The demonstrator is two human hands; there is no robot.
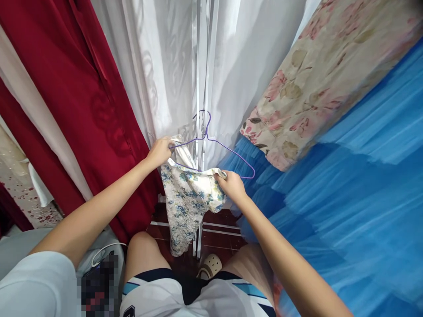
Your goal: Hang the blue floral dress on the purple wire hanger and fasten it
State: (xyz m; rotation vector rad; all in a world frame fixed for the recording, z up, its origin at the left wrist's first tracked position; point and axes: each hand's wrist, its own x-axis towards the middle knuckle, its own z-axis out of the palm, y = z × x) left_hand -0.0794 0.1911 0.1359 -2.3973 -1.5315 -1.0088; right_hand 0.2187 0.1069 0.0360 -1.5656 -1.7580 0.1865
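Note:
A white garment with a blue floral print [185,193] hangs between my hands, its lower end narrowing toward the floor. My left hand [161,150] pinches its top edge together with the left end of a purple hanger [228,148]. On the other side, my right hand [231,182] grips the garment's top band, thumb on the cloth. The hanger's left part runs into the garment's opening, while its right end sticks out bare above my right hand. Its hook stands in front of the white metal rack posts; whether it touches them I cannot tell.
Dark red cloth [99,88] hangs at the left, white curtains [251,53] behind. A pink-flowered cloth [294,101] and blue tulle [346,211] fill the right. White rack posts [200,70] rise in the middle. Below is a beige clog [211,265]; a blurred dark object [102,281] lies lower left.

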